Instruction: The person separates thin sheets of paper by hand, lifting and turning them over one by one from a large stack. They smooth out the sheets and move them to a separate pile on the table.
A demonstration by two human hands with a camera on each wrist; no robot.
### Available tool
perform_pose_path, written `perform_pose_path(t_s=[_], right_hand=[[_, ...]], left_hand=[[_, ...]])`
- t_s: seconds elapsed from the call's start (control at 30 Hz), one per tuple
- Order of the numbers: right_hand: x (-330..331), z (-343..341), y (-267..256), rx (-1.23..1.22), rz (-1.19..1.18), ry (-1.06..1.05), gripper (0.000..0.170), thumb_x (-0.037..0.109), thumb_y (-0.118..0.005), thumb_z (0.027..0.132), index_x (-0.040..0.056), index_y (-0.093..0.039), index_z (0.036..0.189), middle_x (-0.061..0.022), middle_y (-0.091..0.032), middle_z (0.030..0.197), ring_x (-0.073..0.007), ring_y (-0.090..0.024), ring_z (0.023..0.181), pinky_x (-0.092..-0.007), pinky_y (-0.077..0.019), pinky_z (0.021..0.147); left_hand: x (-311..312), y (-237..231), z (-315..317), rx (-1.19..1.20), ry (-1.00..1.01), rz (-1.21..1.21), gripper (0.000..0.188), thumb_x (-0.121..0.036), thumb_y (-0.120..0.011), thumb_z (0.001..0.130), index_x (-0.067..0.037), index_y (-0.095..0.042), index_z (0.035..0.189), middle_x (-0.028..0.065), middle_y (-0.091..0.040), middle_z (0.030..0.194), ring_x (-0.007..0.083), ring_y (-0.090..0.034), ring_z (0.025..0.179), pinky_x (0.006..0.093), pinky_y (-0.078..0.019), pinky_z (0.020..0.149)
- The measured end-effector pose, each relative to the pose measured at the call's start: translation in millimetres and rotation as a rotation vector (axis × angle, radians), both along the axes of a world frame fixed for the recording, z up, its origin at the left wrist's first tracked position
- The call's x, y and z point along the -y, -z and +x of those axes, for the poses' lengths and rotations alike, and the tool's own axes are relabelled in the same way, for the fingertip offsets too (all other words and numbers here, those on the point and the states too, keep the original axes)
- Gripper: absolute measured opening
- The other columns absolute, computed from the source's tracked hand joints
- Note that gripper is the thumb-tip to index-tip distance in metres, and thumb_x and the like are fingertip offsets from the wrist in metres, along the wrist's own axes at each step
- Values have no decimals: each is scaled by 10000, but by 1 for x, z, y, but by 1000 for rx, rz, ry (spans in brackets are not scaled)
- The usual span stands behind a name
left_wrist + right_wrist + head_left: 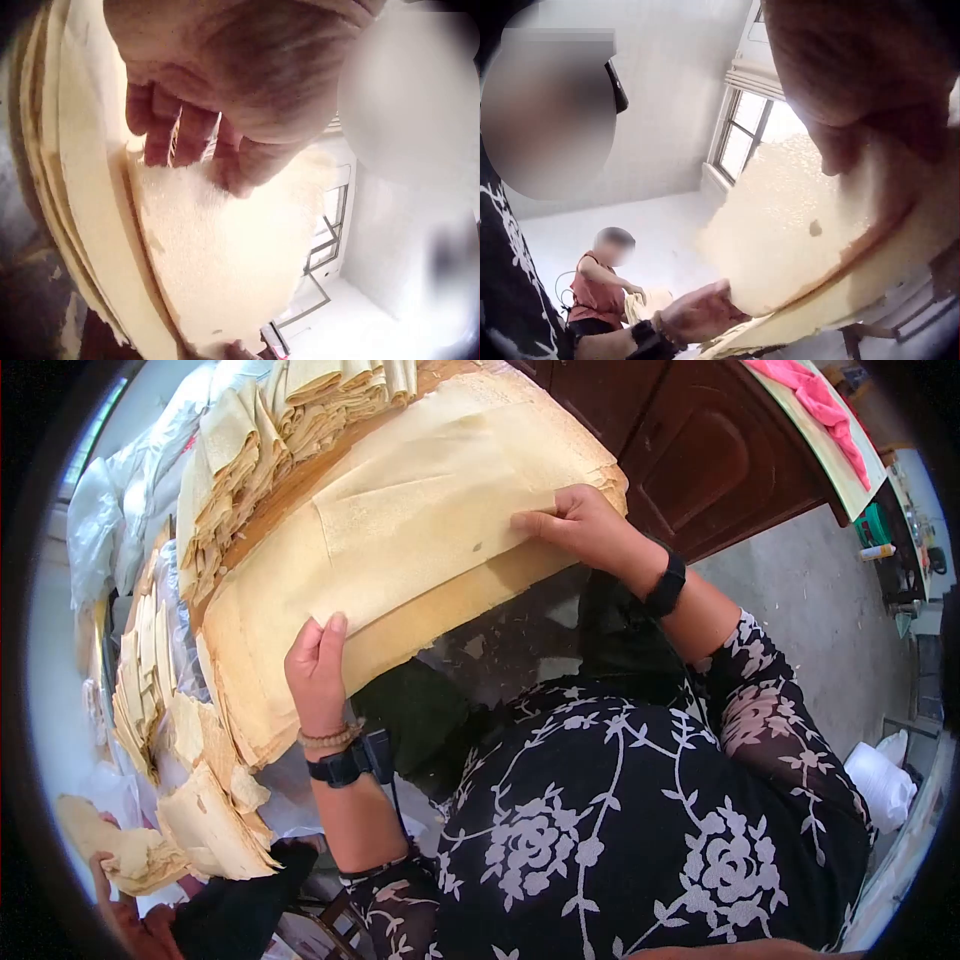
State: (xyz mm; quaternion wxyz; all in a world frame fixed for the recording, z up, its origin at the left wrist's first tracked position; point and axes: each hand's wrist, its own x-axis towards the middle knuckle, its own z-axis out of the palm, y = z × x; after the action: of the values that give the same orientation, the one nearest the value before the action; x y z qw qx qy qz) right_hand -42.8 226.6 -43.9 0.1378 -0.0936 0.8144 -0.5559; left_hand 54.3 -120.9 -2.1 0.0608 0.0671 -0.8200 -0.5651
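Observation:
A thin pale-yellow sheet (pixel 420 530) with a small dark spot lies over a stack of similar sheets (pixel 400 655), its near edge lifted a little. The left hand (pixel 318 670) pinches the near left corner between thumb and fingers; in the left wrist view that hand (pixel 225 82) grips the sheet (pixel 217 247) from above. Toward the right end of the same edge, the right hand (pixel 590 530) pinches the sheet with its thumb on top. The right wrist view shows the right hand (pixel 862 82) large and the left hand (pixel 701 311) at the far corner.
Folded sheets (pixel 225 470) are piled behind the stack, with more bundles (pixel 145 670) at the left. Another person (pixel 600 292) holds some sheets. A dark wooden cabinet (pixel 720 455) stands at the right, near a pink cloth (pixel 815 405). Torn sheets (pixel 210 820) hang at lower left.

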Motion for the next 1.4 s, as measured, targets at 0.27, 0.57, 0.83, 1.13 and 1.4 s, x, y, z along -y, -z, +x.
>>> perform_pose_path(t_s=[0.27, 0.57, 0.83, 1.13, 1.4], right_hand=[[27, 4, -21, -337, 450, 219, 310, 365, -740, 844, 57, -726, 808, -142, -685, 714, -330, -669, 680, -408, -525, 642], [29, 14, -27, -901, 530, 24, 478, 280, -747, 837, 124, -642, 1276, -126, -619, 1327, -335, -571, 1223, -446, -450, 1042], [12, -10, -21, -783, 469, -319, 495, 113, -726, 787, 121, -648, 1276, -102, -616, 1362, -315, -590, 1231, -399, -489, 1031], [-16, -23, -18, -187, 7, -144, 238, 246, -718, 897, 36, -756, 1004, -107, -741, 814, -139, -663, 731, -325, -531, 710], [25, -15, -28, -464, 609, 254, 338, 344, -687, 881, 8, -710, 864, -182, -680, 732, -329, -684, 705, -443, -529, 662]], left_hand=[[-26, 25, -31, -29, -211, -681, 290, -262, -635, 956, -34, -557, 795, 119, -542, 642, 239, -510, 561, 376, -420, 552], [-39, 22, -32, 14, -269, -823, 220, -273, -702, 900, -91, -658, 1016, 88, -674, 854, 276, -637, 718, 403, -497, 637], [-40, 6, -39, -384, 402, -976, 456, -123, -736, 811, -108, -631, 1254, 109, -624, 1345, 340, -534, 1294, 443, -430, 1050], [6, -21, -25, 205, 259, -177, 173, -164, -717, 933, -13, -701, 1017, -24, -666, 828, 51, -578, 727, 239, -475, 665], [-20, 19, -61, -58, -145, -726, 375, -333, -635, 983, 21, -672, 1099, 186, -727, 863, 344, -701, 761, 433, -527, 659]])
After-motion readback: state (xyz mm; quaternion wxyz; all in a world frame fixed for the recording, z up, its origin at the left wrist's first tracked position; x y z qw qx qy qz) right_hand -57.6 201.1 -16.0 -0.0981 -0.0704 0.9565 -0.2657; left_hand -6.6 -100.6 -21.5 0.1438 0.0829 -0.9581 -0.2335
